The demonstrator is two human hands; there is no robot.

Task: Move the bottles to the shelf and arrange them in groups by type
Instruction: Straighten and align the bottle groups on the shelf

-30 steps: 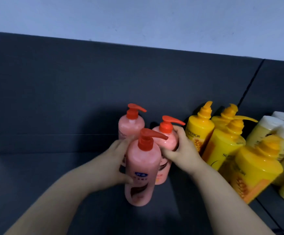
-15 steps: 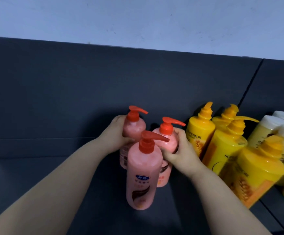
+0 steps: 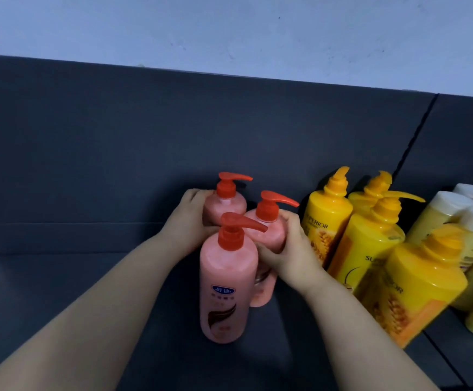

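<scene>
Three pink pump bottles with red pumps stand together on the dark shelf. My left hand grips the rear pink bottle from its left side. My right hand holds the middle pink bottle around its shoulder from the right. The front pink bottle stands free, close in front of both. To the right stand several yellow pump bottles, upright and close together.
Pale yellow bottles with white caps crowd the far right. A dark back panel rises behind the bottles, with a seam at right. The shelf left of the pink bottles is bare.
My left hand left the front pink bottle and moved back to grip the rear one. My right hand stayed on the middle bottle.
</scene>
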